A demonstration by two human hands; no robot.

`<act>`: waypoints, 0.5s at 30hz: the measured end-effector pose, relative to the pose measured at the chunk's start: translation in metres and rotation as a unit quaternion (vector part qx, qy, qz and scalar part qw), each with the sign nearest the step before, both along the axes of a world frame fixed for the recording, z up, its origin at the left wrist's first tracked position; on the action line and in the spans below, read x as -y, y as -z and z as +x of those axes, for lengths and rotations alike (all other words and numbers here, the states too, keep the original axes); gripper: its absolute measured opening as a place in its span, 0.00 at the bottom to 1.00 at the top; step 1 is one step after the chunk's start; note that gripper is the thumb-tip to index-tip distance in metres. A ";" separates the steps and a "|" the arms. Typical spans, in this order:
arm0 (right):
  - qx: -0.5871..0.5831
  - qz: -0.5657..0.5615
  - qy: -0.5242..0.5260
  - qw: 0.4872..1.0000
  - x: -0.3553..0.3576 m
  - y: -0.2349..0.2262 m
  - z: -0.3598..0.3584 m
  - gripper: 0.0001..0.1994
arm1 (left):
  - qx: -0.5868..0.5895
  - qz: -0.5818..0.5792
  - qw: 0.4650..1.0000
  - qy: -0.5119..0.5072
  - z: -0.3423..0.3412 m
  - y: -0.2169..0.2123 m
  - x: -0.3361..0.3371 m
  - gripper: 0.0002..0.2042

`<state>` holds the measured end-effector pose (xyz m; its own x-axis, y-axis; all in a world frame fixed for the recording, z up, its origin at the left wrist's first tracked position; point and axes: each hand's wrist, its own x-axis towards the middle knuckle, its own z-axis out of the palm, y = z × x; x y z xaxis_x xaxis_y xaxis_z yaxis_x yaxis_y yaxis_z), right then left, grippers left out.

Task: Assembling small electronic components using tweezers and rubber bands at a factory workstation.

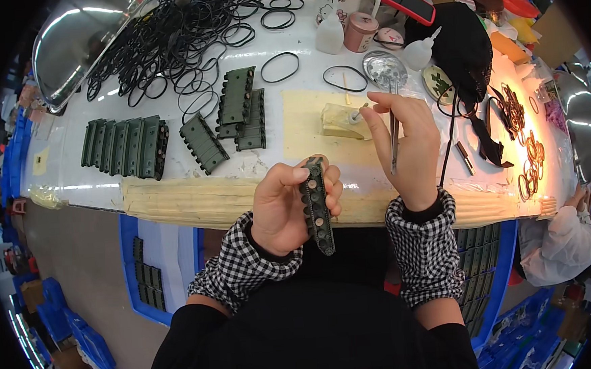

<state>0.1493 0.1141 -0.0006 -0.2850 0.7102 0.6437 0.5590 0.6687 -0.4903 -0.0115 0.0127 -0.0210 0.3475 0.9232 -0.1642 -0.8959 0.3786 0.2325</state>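
Track piece: the dark green part with round wheels (318,210) is in the left hand, tilted near upright before the bench (63,144); a loosened grip could drop it past the padded front edge (194,194).
Left hand (277,209): closed around the piece, thumb near its upper end; fingertips across the wheels could smear anything wet there.
Right hand (414,136): thumb and index finger a narrow gap apart beside the yellow block (339,123), tweezers (394,155) apparently held along the palm; whether it pinches anything else, I cannot tell.
Tweezers: they point up past the fingers, so a turn of the wrist could knock the round metal dish (384,67).
Yellow block: a small grey tip (355,116) sits at its right end; a careless tug might shift or tip the block.
Stacked pieces (238,100): these overlap unevenly; a bumped corner could slide the upper one off.
Black bands (165,40): tangled, so pulling one may drag others.
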 end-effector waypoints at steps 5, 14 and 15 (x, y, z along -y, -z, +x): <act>0.015 0.004 -0.009 1.000 -0.004 0.005 -0.003 0.04 | 0.015 0.005 1.000 0.004 -0.001 0.002 0.001 0.09; -0.257 -0.175 -0.113 0.944 0.049 -0.027 -0.007 0.04 | 0.020 0.011 1.000 0.008 0.002 0.003 0.003 0.11; -0.308 -0.248 -0.153 0.905 0.053 -0.027 -0.010 0.04 | 0.022 0.014 1.000 0.008 0.003 0.003 0.003 0.13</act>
<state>0.1390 0.0608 0.0267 -0.2127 0.9041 0.3707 -0.0980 0.3577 -0.9287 -0.0088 0.0099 -0.0244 0.3693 0.9212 -0.1224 -0.8991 0.3875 0.2038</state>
